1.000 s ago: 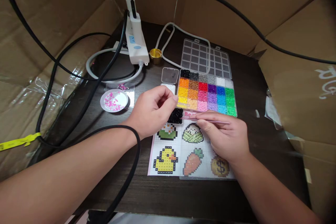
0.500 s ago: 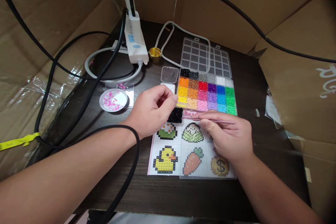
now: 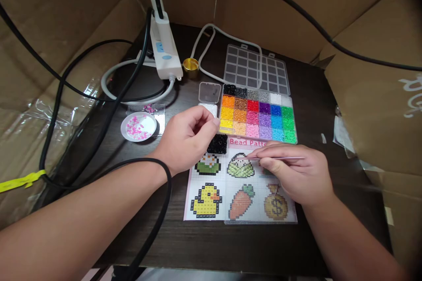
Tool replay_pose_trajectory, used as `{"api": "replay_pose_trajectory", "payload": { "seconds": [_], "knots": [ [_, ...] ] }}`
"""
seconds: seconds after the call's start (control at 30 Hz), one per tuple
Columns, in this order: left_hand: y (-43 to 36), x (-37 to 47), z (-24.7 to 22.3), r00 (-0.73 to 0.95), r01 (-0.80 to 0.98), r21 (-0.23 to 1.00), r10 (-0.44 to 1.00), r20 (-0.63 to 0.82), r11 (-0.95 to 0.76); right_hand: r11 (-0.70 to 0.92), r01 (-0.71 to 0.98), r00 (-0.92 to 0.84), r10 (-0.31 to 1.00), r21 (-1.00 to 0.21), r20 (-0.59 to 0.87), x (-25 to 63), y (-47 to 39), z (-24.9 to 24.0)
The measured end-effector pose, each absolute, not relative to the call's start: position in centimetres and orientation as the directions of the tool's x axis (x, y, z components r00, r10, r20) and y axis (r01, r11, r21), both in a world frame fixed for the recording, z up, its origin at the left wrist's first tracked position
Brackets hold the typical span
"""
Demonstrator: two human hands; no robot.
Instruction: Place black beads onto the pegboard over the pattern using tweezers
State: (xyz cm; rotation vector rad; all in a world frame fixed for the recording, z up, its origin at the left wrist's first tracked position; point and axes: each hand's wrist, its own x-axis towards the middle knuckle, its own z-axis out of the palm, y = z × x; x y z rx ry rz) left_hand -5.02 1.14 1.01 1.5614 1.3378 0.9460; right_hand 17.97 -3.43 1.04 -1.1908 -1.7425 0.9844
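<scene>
My right hand (image 3: 293, 171) grips thin pink tweezers (image 3: 280, 158), held nearly level. Their tips point left over the rice-ball picture (image 3: 240, 166) on the bead pattern sheet (image 3: 206, 181); a bead at the tips is too small to make out. A clear pegboard (image 3: 260, 222) lies over the right part of the sheet. Closed, with thumb and fingers together, my left hand (image 3: 189, 140) rests by a small box of black beads (image 3: 217, 144); what it pinches, if anything, is hidden. Behind it stands a small box of white beads (image 3: 209, 109) with its lid raised.
A sorted bead case (image 3: 259, 114) lies behind the sheet, its clear lid (image 3: 257, 68) folded back. On the left are a white dish of pink beads (image 3: 138, 126), a gold cup (image 3: 190, 67) and a power strip (image 3: 166, 52). A black cable (image 3: 169, 193) crosses my left forearm.
My right hand has moved right and slightly down, bringing the tweezer tips from the black bead box to the rice-ball picture. My left hand stays by the box. The view has shifted slightly.
</scene>
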Motion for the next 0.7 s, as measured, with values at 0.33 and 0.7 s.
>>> {"api": "replay_pose_trajectory", "payload": {
  "seconds": [0.33, 0.7],
  "knots": [
    [1.18, -4.93, 1.24, 0.134, 0.361, 0.931, 0.991, 0.009, -0.058, 0.244, 0.364, -0.268, 0.952, -0.899, 0.15, 17.58, -3.18, 0.8],
    [1.07, -4.91, 1.42, 0.133, 0.349, 0.936, 0.991, -0.001, -0.046, 0.249, 0.363, -0.277, 0.949, -0.898, 0.151, 17.49, -3.17, 0.9]
  ]
}}
